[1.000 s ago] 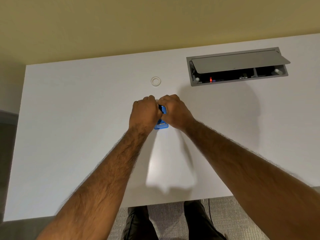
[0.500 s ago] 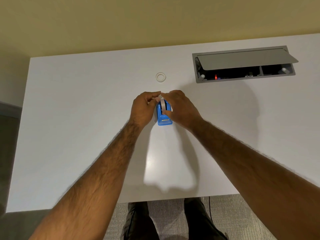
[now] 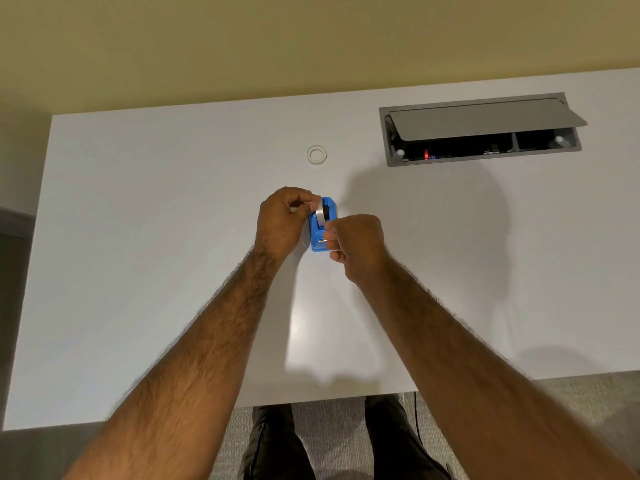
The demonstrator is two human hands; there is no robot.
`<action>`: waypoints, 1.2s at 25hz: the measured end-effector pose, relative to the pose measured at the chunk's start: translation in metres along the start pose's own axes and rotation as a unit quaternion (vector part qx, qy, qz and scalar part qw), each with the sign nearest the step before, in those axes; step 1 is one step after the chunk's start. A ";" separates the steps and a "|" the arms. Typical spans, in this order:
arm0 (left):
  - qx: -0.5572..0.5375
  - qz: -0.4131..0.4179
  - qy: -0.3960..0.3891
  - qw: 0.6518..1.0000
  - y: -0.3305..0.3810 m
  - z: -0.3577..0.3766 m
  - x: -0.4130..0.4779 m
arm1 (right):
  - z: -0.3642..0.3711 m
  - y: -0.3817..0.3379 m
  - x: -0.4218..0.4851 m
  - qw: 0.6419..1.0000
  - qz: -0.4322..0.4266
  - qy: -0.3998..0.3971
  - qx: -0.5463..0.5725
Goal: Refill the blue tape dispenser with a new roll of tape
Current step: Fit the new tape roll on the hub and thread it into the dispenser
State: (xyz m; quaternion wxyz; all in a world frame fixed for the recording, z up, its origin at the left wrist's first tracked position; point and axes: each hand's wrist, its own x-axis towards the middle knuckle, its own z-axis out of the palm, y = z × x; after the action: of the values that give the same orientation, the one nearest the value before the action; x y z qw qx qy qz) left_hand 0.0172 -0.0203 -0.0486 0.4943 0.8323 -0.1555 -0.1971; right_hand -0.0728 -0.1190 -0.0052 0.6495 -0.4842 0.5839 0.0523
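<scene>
The dispenser (image 3: 325,233) is sitting upright on the white bench (image 3: 145,237), near its middle, with its cutter end pointing toward the person. The roll (image 3: 322,212) is standing on edge in the dispenser's open top.

The left hand (image 3: 282,221) is lying against the dispenser's left side, knuckles up and wrist nearly straight. Its fingers are curling inward, and the thumb and forefinger are pinching the upper rim of the roll. The left forearm is reaching in from the lower left, angling up toward the centre.

The right hand (image 3: 358,244) is hovering at the dispenser's near right corner, with all its fingers curling into a loose fist. Its thumb and forefinger are closing on what looks like the tape end (image 3: 328,224), a thin pale strip running from the roll toward the cutter. The right forearm is coming in from the lower right.

A small white ring (image 3: 317,155) is lying flat on the bench beyond the dispenser, well apart from both hands. Farther right, a grey cable box (image 3: 393,157) is sitting in the bench with its flap (image 3: 485,119) propped open.
</scene>
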 end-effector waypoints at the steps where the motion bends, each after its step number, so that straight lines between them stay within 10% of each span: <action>1: 0.000 0.000 0.001 1.000 0.000 0.000 0.000 | 0.002 -0.001 0.001 1.000 0.019 -0.004 0.018; 26: -0.004 0.001 0.002 1.000 0.005 0.000 0.003 | 0.021 -0.023 0.011 0.980 0.131 -0.038 0.144; 30: 0.001 -0.001 -0.006 1.000 0.005 0.000 0.006 | 0.016 -0.017 0.002 0.998 -0.043 0.030 -0.038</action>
State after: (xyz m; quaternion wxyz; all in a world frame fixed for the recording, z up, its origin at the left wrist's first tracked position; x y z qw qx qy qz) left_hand 0.0220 -0.0247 -0.0452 0.4927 0.8316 -0.1578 -0.2021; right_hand -0.0503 -0.1177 0.0001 0.6140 -0.5347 0.5797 0.0319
